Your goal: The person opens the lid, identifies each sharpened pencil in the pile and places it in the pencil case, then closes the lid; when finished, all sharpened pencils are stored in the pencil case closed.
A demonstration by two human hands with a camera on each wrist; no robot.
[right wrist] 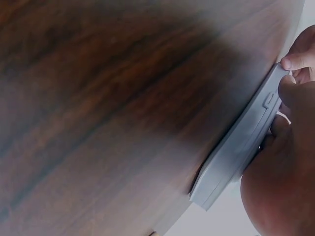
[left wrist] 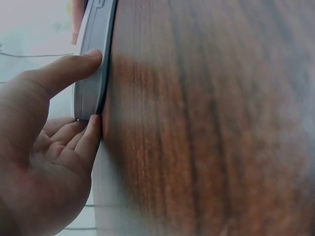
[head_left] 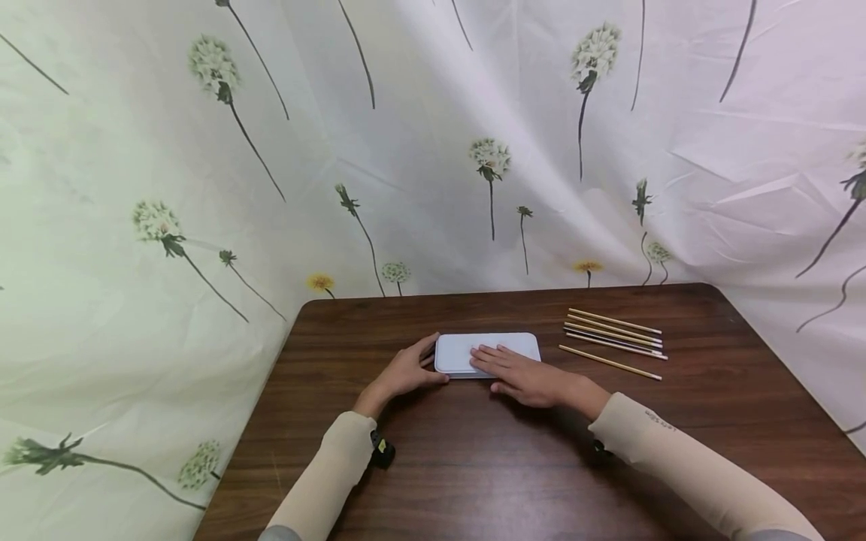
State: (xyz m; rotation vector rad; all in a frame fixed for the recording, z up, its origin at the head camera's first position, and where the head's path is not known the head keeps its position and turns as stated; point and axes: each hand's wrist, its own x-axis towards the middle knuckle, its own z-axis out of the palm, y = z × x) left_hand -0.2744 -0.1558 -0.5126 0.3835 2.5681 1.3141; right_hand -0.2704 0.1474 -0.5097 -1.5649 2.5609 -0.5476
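A white pencil case (head_left: pixel 452 352) with rounded corners lies flat and closed on the table. My left hand (head_left: pixel 404 372) grips its left end, the thumb along the front side and the other fingers at the end and far corner. In the left wrist view the thumb (left wrist: pixel 78 69) presses the case's grey side wall (left wrist: pixel 91 93). My right hand (head_left: pixel 531 378) rests flat over the lid's right half, fingers straight and pointing left. A small latch (right wrist: pixel 269 100) shows on the case's front side in the right wrist view.
Several pencils (head_left: pixel 612 328), mostly gold with white ends and one dark, lie side by side to the right of the case. One gold pencil (head_left: pixel 609 362) lies a little nearer than the others. A dandelion-print cloth (head_left: pixel 433 188) hangs behind the brown wooden table (head_left: pixel 460 466).
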